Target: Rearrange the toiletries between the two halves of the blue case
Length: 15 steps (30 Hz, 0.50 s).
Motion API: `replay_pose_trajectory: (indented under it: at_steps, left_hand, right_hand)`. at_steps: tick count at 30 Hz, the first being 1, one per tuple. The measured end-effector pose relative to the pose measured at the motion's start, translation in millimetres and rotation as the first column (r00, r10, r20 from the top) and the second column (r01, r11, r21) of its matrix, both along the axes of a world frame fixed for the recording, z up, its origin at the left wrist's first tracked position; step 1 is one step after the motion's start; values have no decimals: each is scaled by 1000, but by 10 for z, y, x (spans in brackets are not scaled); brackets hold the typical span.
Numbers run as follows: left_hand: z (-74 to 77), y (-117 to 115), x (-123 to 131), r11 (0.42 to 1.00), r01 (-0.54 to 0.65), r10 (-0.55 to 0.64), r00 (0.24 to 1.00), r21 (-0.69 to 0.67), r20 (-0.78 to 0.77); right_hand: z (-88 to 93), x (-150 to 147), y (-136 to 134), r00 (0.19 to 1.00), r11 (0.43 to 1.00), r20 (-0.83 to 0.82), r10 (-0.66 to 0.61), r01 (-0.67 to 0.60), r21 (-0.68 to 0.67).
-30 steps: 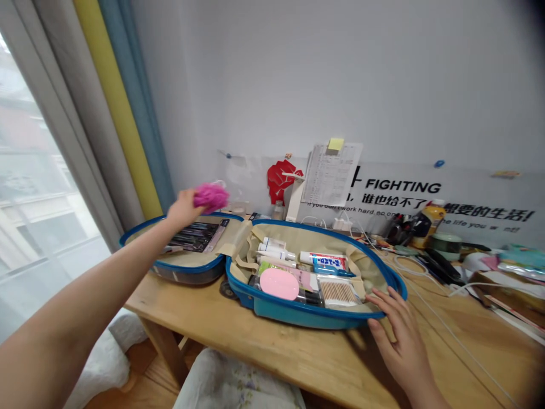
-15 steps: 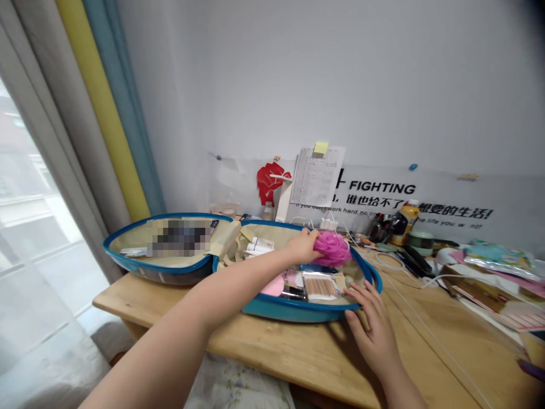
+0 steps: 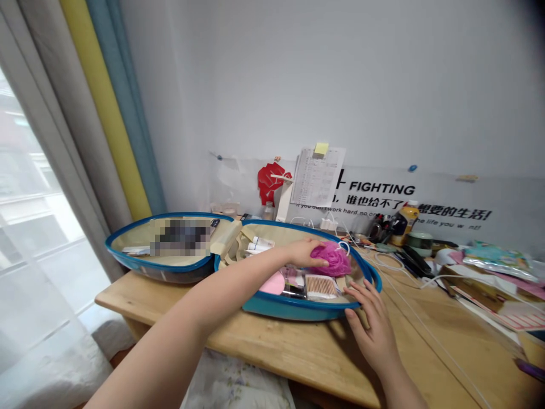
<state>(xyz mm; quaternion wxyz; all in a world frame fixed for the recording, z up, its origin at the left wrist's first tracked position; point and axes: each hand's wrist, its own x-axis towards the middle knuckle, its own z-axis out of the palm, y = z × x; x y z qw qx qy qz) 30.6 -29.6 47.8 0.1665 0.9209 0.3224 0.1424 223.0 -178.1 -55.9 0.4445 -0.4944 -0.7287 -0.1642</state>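
Observation:
A small blue suitcase (image 3: 298, 311) lies opened out on the wooden desk. Inside its right half, my left hand (image 3: 304, 254) is closed on a pink bath puff (image 3: 334, 260) with a white loop. My right hand (image 3: 370, 309) rests at the near right rim, fingers apart and holding nothing. Below the puff sits a clear pack of cotton swabs (image 3: 321, 287). A round pink item (image 3: 273, 282) and white tubes (image 3: 260, 244) lie to its left, partly behind my left forearm.
The suitcase's other half (image 3: 166, 267) holds a blurred-out dark item. Right of the case, white cables (image 3: 392, 264), a yellow-labelled bottle (image 3: 404, 222) and a cardboard box (image 3: 481, 289) crowd the desk (image 3: 426, 352). A curtain (image 3: 114, 113) hangs at the left.
My left hand has lowered the bath puff a little into the suitcase, and its white loop has come into view on top. My right hand stays at the rim.

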Motion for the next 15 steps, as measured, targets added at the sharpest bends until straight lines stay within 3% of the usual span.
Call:
replay_pose_trajectory:
  at_steps: [5, 9, 11, 12, 13, 15]
  left_hand:
    - [234, -101, -313, 996, -22, 8, 988, 89, 155]
    - [324, -259, -922, 981, -73, 20, 958, 178, 287]
    - [323, -306, -1349, 962, -195, 141, 955, 194, 261]
    - [315, -315, -1587, 936, -299, 262, 944, 185, 201]
    - [303, -316, -1834, 887, -432, 416, 901, 166, 123]
    - [272, -309, -2340, 815, -563, 561, 826, 138, 60]
  right_hand:
    - [-17, 13, 22, 1000, 1000, -9, 14, -14, 21]
    - [-31, 33, 52, 1000, 999, 5, 21, -21, 43]
    - [-36, 42, 62, 1000, 998, 21, 23, -24, 52]
    - [-38, 46, 65, 999, 998, 28, 23, -25, 59]
    - [-40, 50, 68, 999, 998, 34, 23, -25, 65]
    - [-45, 55, 72, 999, 997, 38, 18, -21, 70]
